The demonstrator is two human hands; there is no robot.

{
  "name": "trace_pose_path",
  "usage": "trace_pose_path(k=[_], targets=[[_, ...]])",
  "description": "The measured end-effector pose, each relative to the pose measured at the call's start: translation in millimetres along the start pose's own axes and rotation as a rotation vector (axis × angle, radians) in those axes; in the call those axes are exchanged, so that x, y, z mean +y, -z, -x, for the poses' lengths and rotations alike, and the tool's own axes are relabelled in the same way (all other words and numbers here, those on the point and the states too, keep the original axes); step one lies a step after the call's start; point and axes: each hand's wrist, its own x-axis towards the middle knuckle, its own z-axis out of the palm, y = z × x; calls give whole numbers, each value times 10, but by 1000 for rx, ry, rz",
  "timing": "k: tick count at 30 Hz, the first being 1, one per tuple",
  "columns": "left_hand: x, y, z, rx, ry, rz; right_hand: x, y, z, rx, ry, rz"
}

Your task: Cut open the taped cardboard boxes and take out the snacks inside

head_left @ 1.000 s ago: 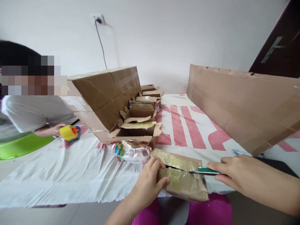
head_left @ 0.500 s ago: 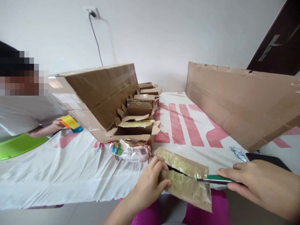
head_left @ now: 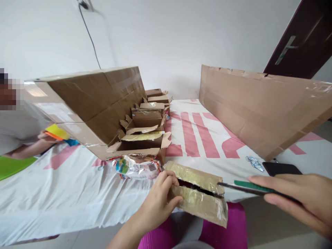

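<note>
A small cardboard box (head_left: pixel 202 207) with clear tape over its top lies at the table's front edge, its seam split by a long dark gap. My left hand (head_left: pixel 162 199) grips the box's left end, fingers at the gap and thumb on the near flap. In my right hand (head_left: pixel 303 197) is a green and black utility knife (head_left: pixel 255 186), held between thumb and fingers. The knife's tip is at the box's right end, by the end of the gap. Left of the box lies a crumpled printed plastic package (head_left: pixel 138 167).
Several opened cardboard boxes (head_left: pixel 145 141) stand in a row beside a large carton (head_left: pixel 98 100). Another large cardboard panel (head_left: pixel 259 107) stands at the right, with a black phone (head_left: pixel 281 168) before it. At far left a person's hand (head_left: pixel 46 136) holds a yellow and orange object.
The slit in the tape has lengthened and widened to the box's right end. My right hand has drawn the knife back and its blade has come out of the seam. The view has shifted right.
</note>
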Motion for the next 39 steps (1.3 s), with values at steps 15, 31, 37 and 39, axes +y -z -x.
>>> trace_pose_path(k=[15,31,37,39], targets=[[-199,-239,641,163,-395,-225,668,-2099,5,-91,-246,-155],[130,-119,-22,-354,-290,-294,-868,-1078,-299,-187,402,-400],[197,-7,-116,-281,-312,-482,-842,-1146,-462,-87,383,-148],[183,75,-137,-194,-247,-537,-780,-1153,-471,-26,334,-32]])
